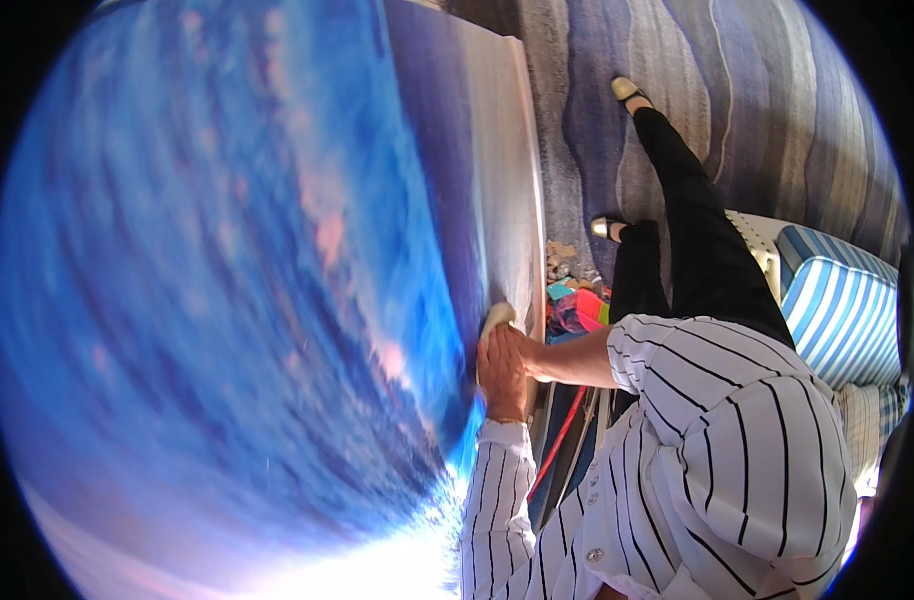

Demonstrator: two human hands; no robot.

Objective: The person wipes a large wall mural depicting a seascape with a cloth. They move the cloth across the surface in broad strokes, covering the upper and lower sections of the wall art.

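A pale, soft pad or folded cloth (498,315) lies against the large glossy picture surface (277,225), near its beige border. My left hand (502,375), back of the hand showing, holds the pad under its fingers, which lie close together. Its striped sleeve comes in from below. My right hand (530,351) meets the left from the side and is partly covered by it; whether it also grips the pad cannot be seen. Blue, purple and pink streaks cover the picture surface, with strong glare at the bottom.
Beside the surface's edge lie a pink plastic item (592,309), crumpled scraps (560,259) and a red rod (558,442). A blue-and-white striped cushioned seat (839,307) stands at the right. Patterned carpet (764,97) spreads under my feet.
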